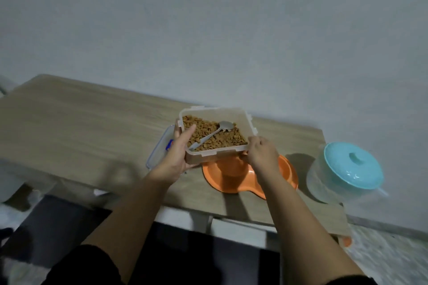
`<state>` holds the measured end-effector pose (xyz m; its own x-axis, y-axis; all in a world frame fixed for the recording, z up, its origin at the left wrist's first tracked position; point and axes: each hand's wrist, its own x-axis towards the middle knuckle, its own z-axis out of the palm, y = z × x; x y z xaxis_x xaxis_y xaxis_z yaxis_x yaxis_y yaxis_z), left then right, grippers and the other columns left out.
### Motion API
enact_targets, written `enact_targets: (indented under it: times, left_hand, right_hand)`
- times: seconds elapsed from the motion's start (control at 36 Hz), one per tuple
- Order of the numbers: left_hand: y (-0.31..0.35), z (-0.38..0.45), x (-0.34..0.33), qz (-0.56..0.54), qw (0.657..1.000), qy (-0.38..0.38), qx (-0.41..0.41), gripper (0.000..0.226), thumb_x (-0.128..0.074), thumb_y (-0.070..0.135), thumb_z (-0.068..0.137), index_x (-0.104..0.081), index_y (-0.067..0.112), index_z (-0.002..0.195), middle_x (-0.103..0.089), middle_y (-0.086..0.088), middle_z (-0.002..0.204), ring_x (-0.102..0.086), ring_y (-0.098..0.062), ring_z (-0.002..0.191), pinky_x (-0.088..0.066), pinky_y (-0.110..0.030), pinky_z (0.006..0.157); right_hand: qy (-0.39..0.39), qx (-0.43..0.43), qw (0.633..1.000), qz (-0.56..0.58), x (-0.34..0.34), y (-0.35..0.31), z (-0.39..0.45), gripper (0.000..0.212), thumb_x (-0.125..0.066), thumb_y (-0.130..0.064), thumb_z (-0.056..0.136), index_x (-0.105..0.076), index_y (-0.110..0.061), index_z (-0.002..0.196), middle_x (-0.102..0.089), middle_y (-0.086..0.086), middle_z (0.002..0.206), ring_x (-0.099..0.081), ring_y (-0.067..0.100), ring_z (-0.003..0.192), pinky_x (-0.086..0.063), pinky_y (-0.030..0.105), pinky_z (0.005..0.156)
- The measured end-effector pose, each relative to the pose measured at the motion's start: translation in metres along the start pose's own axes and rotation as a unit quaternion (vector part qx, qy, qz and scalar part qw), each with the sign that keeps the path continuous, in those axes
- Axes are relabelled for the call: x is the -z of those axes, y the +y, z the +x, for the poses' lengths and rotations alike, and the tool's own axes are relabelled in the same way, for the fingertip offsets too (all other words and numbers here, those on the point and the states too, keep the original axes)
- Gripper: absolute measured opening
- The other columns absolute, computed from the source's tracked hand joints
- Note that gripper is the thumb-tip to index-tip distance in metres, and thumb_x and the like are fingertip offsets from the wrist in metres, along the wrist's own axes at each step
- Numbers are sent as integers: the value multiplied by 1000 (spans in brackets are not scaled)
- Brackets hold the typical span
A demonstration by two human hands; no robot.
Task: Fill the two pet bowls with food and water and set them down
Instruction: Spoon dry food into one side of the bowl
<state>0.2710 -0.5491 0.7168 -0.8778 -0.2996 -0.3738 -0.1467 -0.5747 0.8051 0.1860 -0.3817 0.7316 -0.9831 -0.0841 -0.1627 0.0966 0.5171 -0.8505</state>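
Note:
Both hands hold a clear square food container (234, 115) above the table. It is tilted toward me and holds brown kibble (208, 131) and a grey spoon (214, 132). My left hand (177, 155) grips its left near corner, thumb over the rim. My right hand (262, 154) grips its right near corner. Under the container lies an orange double pet bowl (231, 178), partly hidden by the container and my right forearm. I cannot see anything in the bowl.
The container's clear lid (159, 148) with a blue clip lies on the wooden table (81, 122), left of the bowl. A clear water jug with a turquoise lid (352, 166) stands at the table's right end. A wall is close behind.

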Motion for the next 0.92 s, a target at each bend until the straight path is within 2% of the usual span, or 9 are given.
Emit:
enact_targets:
  times: [0.06, 0.11, 0.19, 0.25, 0.36, 0.44, 0.58, 0.75, 0.92]
  left_hand:
    - [-6, -17, 12, 17, 999, 23, -17, 69, -64, 57, 80, -32, 50, 140, -47, -2, 147, -54, -35, 126, -46, -66, 92]
    - [-12, -32, 18, 19, 998, 48, -32, 71, -61, 64, 75, -37, 45, 140, -52, -4, 142, -56, -33, 123, -47, -64, 93]
    - [-19, -56, 19, -40, 995, 78, -46, 56, -47, 55, 88, -43, 31, 139, -60, -10, 131, -60, -35, 117, -48, -64, 93]
    - [-22, -69, 20, -58, 993, 91, -50, 50, -42, 52, 93, -46, 28, 136, -61, -11, 127, -61, -36, 114, -49, -63, 91]
    - [-22, -84, 21, -34, 992, 109, -60, 58, -44, 61, 86, -46, 30, 135, -61, -11, 128, -63, -35, 112, -54, -62, 82]
    - [-21, -91, 20, -32, 991, 106, -76, 58, -43, 60, 86, -44, 31, 137, -62, -11, 127, -64, -33, 110, -55, -59, 81]
    - [-18, -103, 22, -5, 990, 98, -100, 78, -47, 62, 74, -34, 33, 145, -58, -9, 132, -62, -31, 113, -60, -44, 68]
    - [-19, -109, 20, 5, 991, 94, -95, 78, -47, 62, 74, -31, 36, 146, -57, -9, 134, -60, -32, 117, -60, -46, 72]
    - [-16, -110, 16, -12, 991, 89, -100, 80, -44, 58, 75, -29, 30, 148, -55, -12, 136, -61, -29, 113, -61, -35, 62]
  right_hand:
    - [-43, 2, 998, -44, 3, -2, -13, 32, -38, -21, 92, -64, -1, 92, -66, 23, 101, -60, 42, 100, -49, 50, 91]
    - [-45, 57, 987, -144, 9, -12, -30, 30, -41, -18, 93, -65, -1, 94, -66, 22, 100, -59, 38, 98, -46, 37, 83]
    - [100, 257, 922, -273, 18, -33, -58, 30, -58, -14, 84, -66, -11, 112, -59, 16, 106, -52, 34, 101, -43, 38, 82]
    - [116, 342, 889, -283, 18, -49, -72, 36, -64, -13, 79, -66, -18, 114, -55, 11, 106, -51, 30, 100, -45, 39, 78]
    - [-121, 372, 866, -311, 10, -74, -82, 35, -56, -10, 86, -66, -25, 116, -53, 3, 103, -53, 22, 102, -45, 32, 80]
    - [-196, 394, 825, -356, -3, -76, -87, 36, -55, -8, 85, -69, -27, 112, -55, 4, 102, -56, 24, 101, -45, 30, 79]
    - [-208, 413, 804, -374, -18, -71, -92, 34, -54, -10, 85, -69, -28, 110, -57, 4, 104, -58, 26, 99, -49, 34, 80]
    - [-212, 430, 785, -392, -19, -72, -91, 29, -55, -15, 87, -68, -26, 110, -58, 3, 104, -58, 24, 101, -42, 29, 76]
    - [-194, 446, 789, -377, -17, -72, -90, 28, -50, -15, 88, -68, -24, 107, -58, 5, 103, -58, 27, 99, -49, 36, 80]
